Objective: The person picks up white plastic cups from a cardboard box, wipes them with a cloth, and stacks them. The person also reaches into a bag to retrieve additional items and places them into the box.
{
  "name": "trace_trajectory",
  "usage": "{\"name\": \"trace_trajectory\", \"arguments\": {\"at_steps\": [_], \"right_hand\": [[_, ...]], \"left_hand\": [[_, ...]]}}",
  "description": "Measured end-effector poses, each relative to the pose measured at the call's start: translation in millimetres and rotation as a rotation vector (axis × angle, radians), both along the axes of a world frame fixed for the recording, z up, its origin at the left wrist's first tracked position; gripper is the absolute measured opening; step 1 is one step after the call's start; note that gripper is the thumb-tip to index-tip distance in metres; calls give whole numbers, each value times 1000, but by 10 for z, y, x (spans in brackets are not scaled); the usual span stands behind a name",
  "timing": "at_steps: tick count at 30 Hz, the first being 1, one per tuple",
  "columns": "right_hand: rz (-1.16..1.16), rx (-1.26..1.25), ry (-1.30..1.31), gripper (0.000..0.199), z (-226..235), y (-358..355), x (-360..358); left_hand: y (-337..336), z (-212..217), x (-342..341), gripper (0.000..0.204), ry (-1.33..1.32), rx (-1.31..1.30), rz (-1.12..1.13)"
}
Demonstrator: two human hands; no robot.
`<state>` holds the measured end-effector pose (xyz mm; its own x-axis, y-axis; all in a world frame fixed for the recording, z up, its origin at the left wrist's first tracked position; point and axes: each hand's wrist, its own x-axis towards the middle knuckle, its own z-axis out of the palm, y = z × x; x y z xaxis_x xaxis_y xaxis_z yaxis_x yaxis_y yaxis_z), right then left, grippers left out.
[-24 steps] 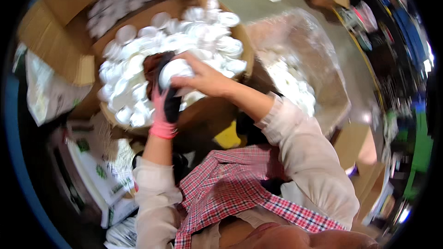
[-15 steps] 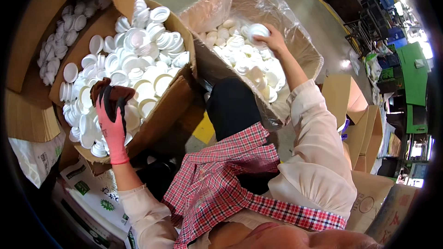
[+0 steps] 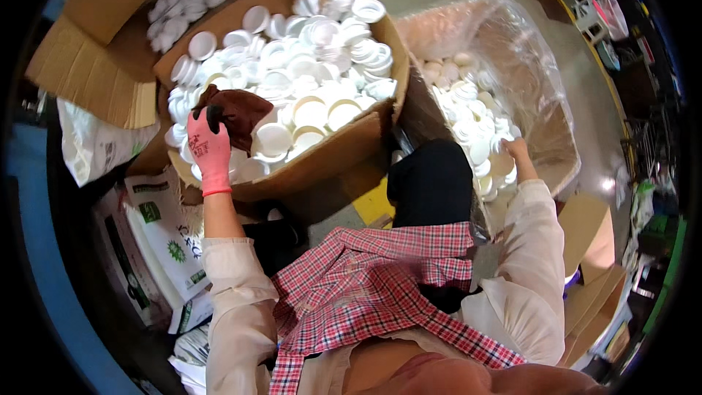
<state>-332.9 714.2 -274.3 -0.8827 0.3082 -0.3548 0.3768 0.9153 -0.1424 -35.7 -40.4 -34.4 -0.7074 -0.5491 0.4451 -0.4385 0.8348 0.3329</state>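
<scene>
My left hand [image 3: 210,145], in a pink glove with black fingers, is closed around a brown cloth [image 3: 245,111]. It is above the front left of a cardboard box [image 3: 322,152] heaped with white plastic lids [image 3: 303,66]. My bare right hand [image 3: 518,156] reaches into a second box lined with clear plastic [image 3: 542,113]. Its fingers are bent and pinch at a white plastic lid [image 3: 502,137] at the right edge of the pile there; the fingertips are partly hidden.
Another open carton [image 3: 110,58] with white pieces stands at the far left. Printed white sacks [image 3: 164,212] lie below it. My black-clad knee [image 3: 431,175] is between the two lid boxes. Smaller cartons [image 3: 585,230] stand at the right, and stools [image 3: 594,22] at the far right.
My right hand has come down from the far part of the lined box, where it held a white lid, to its right side. The left hand still grips the cloth. The whole view has shifted.
</scene>
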Motion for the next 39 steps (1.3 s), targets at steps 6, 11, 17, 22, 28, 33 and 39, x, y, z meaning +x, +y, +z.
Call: {"name": "trace_trajectory", "arguments": {"at_steps": [6, 11, 17, 22, 28, 33, 39], "right_hand": [[691, -575, 528, 32, 1733, -2922, 293], [1400, -615, 337, 30, 2139, -4919, 911], [1609, -377, 595, 10, 1829, -5763, 963], [1647, -745, 593, 12, 2700, -6132, 1335], [1171, -487, 492, 26, 2234, -6480, 959], [1061, -495, 434, 19, 2021, -6408, 1051], [1043, -1559, 110, 15, 2847, -5940, 1544]], "left_hand": [[-159, 365, 642, 39, -339, -351, 459], [230, 115, 261, 40, 46, -25, -70], [343, -277, 156, 39, 249, 1333, -219], [261, 135, 256, 59, 462, 1922, -197], [41, 220, 232, 65, 863, 2528, -875], [-41, 333, 298, 71, 894, 2561, -961], [86, 269, 282, 76, 822, 2482, -971]]}}
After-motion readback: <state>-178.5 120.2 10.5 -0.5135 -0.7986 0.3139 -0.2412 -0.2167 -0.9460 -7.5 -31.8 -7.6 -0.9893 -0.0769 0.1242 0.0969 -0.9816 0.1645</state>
